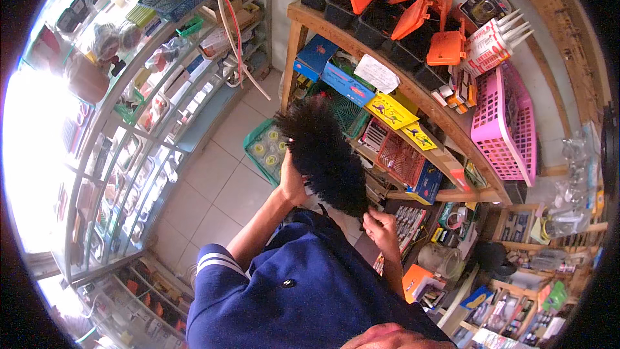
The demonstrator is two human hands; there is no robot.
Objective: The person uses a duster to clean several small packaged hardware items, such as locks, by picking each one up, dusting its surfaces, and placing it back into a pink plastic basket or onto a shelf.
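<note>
A fluffy black duster [329,155] is held up in front of my chest, slanting from upper left to lower right. My left hand [294,179] grips it from its left side; the fingers are partly hidden behind the dark fibres. At its lower right end, the curled fingers of my right hand [380,228] pinch the tip. No handle of the duster can be made out.
Glass shelves [160,140] packed with small goods curve along the left. On the right, a wooden rack [378,53] carries black bins with orange lids, sealant tubes and a pink basket [501,126]. A green-edged tray [264,150] stands beyond my left hand, above the tiled floor [232,194].
</note>
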